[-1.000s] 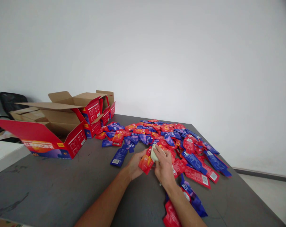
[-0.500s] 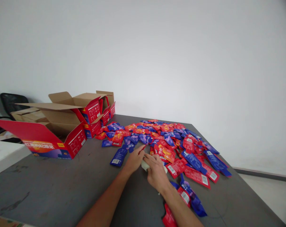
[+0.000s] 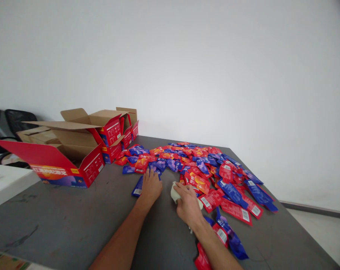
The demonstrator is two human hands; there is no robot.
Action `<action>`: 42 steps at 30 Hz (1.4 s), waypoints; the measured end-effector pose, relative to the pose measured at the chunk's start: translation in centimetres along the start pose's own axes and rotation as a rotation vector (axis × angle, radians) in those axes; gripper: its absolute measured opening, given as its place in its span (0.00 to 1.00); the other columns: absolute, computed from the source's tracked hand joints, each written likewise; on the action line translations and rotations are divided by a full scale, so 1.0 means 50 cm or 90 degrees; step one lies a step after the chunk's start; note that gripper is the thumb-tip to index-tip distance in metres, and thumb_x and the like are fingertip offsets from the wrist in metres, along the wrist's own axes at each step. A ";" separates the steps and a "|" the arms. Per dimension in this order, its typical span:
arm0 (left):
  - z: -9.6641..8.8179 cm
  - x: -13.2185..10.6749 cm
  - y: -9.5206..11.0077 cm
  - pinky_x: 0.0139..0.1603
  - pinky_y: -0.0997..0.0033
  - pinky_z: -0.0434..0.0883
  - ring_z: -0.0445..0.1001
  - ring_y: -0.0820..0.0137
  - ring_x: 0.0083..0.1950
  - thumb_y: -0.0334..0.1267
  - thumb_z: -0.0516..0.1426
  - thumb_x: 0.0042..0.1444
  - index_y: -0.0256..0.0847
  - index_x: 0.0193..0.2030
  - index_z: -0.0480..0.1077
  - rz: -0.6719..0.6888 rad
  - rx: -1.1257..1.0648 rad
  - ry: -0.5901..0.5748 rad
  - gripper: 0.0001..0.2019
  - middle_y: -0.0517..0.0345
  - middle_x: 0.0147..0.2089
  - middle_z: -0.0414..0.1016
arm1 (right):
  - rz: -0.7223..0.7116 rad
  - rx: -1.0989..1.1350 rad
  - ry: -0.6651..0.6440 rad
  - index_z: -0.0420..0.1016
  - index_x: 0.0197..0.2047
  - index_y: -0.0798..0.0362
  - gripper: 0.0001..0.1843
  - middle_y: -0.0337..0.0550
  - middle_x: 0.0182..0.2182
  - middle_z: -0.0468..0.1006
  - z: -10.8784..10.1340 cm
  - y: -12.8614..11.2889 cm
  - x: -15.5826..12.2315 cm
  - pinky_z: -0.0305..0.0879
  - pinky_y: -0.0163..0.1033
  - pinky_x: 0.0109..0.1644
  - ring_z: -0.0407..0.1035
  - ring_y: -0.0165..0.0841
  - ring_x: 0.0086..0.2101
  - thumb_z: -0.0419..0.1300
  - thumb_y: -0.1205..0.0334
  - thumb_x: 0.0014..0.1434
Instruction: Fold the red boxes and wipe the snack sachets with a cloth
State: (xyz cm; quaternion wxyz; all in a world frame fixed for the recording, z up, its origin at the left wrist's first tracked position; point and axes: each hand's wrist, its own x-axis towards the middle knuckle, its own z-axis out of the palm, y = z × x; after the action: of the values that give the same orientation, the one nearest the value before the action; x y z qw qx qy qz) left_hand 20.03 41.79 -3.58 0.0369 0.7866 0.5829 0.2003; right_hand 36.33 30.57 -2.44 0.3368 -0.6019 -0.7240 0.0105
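Observation:
My left hand (image 3: pixel 150 187) reaches over a blue pouch (image 3: pixel 137 188) lying on the dark table, its fingers stretched out and covering the pouch's right part. Whether the fingertips press on the pouch I cannot tell. My right hand (image 3: pixel 187 204) is closed on a crumpled whitish cloth (image 3: pixel 174 193), which shows on both sides of the fingers. Just beyond the cloth spreads a heap of red and blue pouches (image 3: pixel 198 181). Under and beside my right forearm lie another blue pouch (image 3: pixel 234 240) and red ones (image 3: pixel 202 258).
Several open red cartons (image 3: pixel 92 167) with brown flaps stand at the left. A white box (image 3: pixel 11 184) sits at the left table edge, with black chairs (image 3: pixel 20 118) behind it. A white wall (image 3: pixel 170 67) rises behind the grey table (image 3: pixel 74 225).
My left hand has moved left, away from my right hand, onto the blue pouch, and its fingers have opened out. My right hand stays nearly in place with the cloth.

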 end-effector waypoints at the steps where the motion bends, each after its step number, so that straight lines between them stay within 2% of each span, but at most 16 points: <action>1: 0.008 0.004 0.002 0.70 0.48 0.46 0.48 0.48 0.74 0.42 0.51 0.61 0.31 0.64 0.65 0.028 -0.030 -0.014 0.27 0.34 0.71 0.57 | -0.001 0.001 0.002 0.75 0.56 0.50 0.37 0.43 0.59 0.74 0.001 0.001 0.000 0.64 0.53 0.58 0.67 0.44 0.54 0.53 0.81 0.44; 3: 0.026 0.008 0.007 0.71 0.44 0.42 0.47 0.49 0.74 0.45 0.51 0.62 0.31 0.67 0.61 0.047 -0.069 -0.054 0.30 0.33 0.72 0.56 | -0.004 -0.001 0.002 0.75 0.56 0.51 0.36 0.44 0.59 0.74 0.002 0.003 0.000 0.63 0.53 0.59 0.66 0.44 0.55 0.53 0.81 0.44; 5: 0.038 0.006 0.015 0.71 0.40 0.37 0.49 0.47 0.74 0.48 0.52 0.61 0.33 0.65 0.64 0.037 -0.086 -0.076 0.29 0.31 0.70 0.59 | -0.003 -0.002 0.005 0.75 0.56 0.51 0.36 0.43 0.59 0.74 0.003 0.005 0.001 0.63 0.53 0.59 0.66 0.44 0.55 0.53 0.81 0.44; 8: 0.040 -0.007 0.031 0.70 0.39 0.33 0.53 0.45 0.72 0.48 0.56 0.58 0.36 0.55 0.72 0.040 -0.132 -0.043 0.23 0.31 0.64 0.67 | 0.004 0.001 0.012 0.75 0.56 0.50 0.37 0.43 0.59 0.74 0.002 0.007 0.001 0.64 0.53 0.58 0.67 0.44 0.54 0.53 0.81 0.43; 10: 0.030 -0.016 0.043 0.70 0.38 0.33 0.58 0.44 0.69 0.45 0.58 0.56 0.38 0.47 0.75 0.058 -0.174 -0.020 0.16 0.32 0.57 0.74 | 0.010 0.000 0.020 0.76 0.55 0.50 0.36 0.44 0.59 0.74 0.002 0.009 0.002 0.64 0.53 0.58 0.67 0.44 0.54 0.53 0.81 0.44; 13: 0.010 -0.024 0.059 0.68 0.37 0.43 0.68 0.44 0.60 0.40 0.57 0.57 0.39 0.35 0.76 0.063 -0.243 -0.042 0.09 0.33 0.44 0.78 | 0.020 -0.012 0.033 0.76 0.55 0.52 0.34 0.47 0.58 0.74 0.000 0.012 0.003 0.63 0.54 0.58 0.67 0.44 0.55 0.53 0.80 0.45; 15: 0.001 -0.022 0.062 0.65 0.42 0.53 0.73 0.47 0.54 0.38 0.56 0.57 0.40 0.31 0.75 0.063 -0.306 -0.081 0.08 0.37 0.39 0.78 | 0.028 -0.016 0.042 0.76 0.55 0.52 0.34 0.49 0.58 0.74 0.000 0.016 0.004 0.63 0.55 0.58 0.67 0.44 0.55 0.53 0.80 0.45; 17: -0.001 -0.014 0.059 0.61 0.49 0.60 0.74 0.52 0.51 0.36 0.55 0.57 0.42 0.32 0.75 0.076 -0.358 -0.118 0.08 0.41 0.38 0.78 | 0.036 -0.015 0.047 0.76 0.56 0.51 0.35 0.48 0.58 0.74 -0.001 0.020 0.004 0.63 0.56 0.58 0.68 0.44 0.55 0.53 0.80 0.45; 20: 0.008 0.003 0.045 0.61 0.57 0.63 0.74 0.56 0.53 0.30 0.53 0.56 0.44 0.40 0.77 0.138 -0.346 -0.121 0.12 0.44 0.44 0.79 | 0.046 -0.010 0.050 0.76 0.56 0.49 0.35 0.46 0.58 0.75 0.001 0.025 0.004 0.63 0.56 0.59 0.68 0.44 0.55 0.53 0.79 0.45; 23: 0.022 0.018 0.027 0.68 0.58 0.57 0.66 0.59 0.64 0.24 0.50 0.53 0.41 0.52 0.75 0.183 -0.266 -0.104 0.22 0.45 0.58 0.74 | 0.051 -0.007 0.052 0.76 0.56 0.50 0.34 0.46 0.58 0.75 0.003 0.027 0.002 0.64 0.55 0.58 0.67 0.45 0.55 0.54 0.79 0.46; 27: 0.032 0.017 0.013 0.70 0.45 0.50 0.51 0.52 0.73 0.24 0.53 0.50 0.44 0.61 0.70 0.165 -0.161 -0.153 0.30 0.47 0.69 0.63 | 0.052 -0.013 0.051 0.76 0.56 0.51 0.34 0.46 0.58 0.74 0.004 0.026 0.001 0.64 0.55 0.58 0.67 0.45 0.54 0.54 0.79 0.46; 29: 0.030 0.010 0.014 0.67 0.40 0.51 0.50 0.49 0.73 0.25 0.53 0.51 0.49 0.62 0.69 0.165 -0.110 -0.165 0.30 0.48 0.70 0.62 | 0.055 -0.014 0.047 0.76 0.56 0.52 0.34 0.46 0.58 0.74 0.002 0.025 0.001 0.64 0.55 0.58 0.67 0.45 0.54 0.54 0.79 0.46; 33: 0.016 -0.008 0.022 0.61 0.39 0.55 0.59 0.45 0.64 0.30 0.53 0.54 0.49 0.57 0.73 0.137 -0.012 -0.129 0.24 0.41 0.64 0.65 | 0.056 -0.010 0.046 0.76 0.56 0.51 0.34 0.45 0.58 0.74 0.000 0.025 0.001 0.63 0.56 0.59 0.67 0.46 0.54 0.54 0.79 0.45; 37: -0.001 -0.009 0.022 0.60 0.45 0.55 0.59 0.47 0.61 0.34 0.59 0.50 0.43 0.51 0.73 0.094 0.006 -0.052 0.19 0.40 0.58 0.67 | 0.059 -0.012 0.045 0.76 0.56 0.51 0.34 0.45 0.59 0.74 0.001 0.025 0.001 0.63 0.55 0.60 0.67 0.45 0.54 0.54 0.79 0.46; 40: -0.017 0.003 0.017 0.58 0.54 0.56 0.64 0.54 0.57 0.32 0.59 0.50 0.41 0.44 0.72 0.049 -0.072 0.028 0.13 0.45 0.50 0.72 | 0.066 -0.008 0.048 0.76 0.56 0.53 0.33 0.46 0.59 0.74 0.003 0.026 0.000 0.64 0.55 0.60 0.67 0.45 0.54 0.54 0.78 0.46; 42: -0.027 0.014 0.014 0.53 0.60 0.60 0.69 0.60 0.48 0.33 0.58 0.53 0.42 0.39 0.71 0.014 -0.193 0.056 0.06 0.52 0.41 0.74 | 0.076 0.005 0.061 0.76 0.56 0.53 0.33 0.47 0.59 0.74 0.004 0.030 0.001 0.64 0.55 0.60 0.66 0.45 0.55 0.54 0.78 0.47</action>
State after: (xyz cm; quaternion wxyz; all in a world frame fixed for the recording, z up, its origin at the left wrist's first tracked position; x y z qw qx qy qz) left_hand 20.33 41.98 -1.98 0.1279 0.7689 0.5382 0.3206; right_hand 37.52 31.09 -3.23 0.3721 -0.6425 -0.6699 0.0045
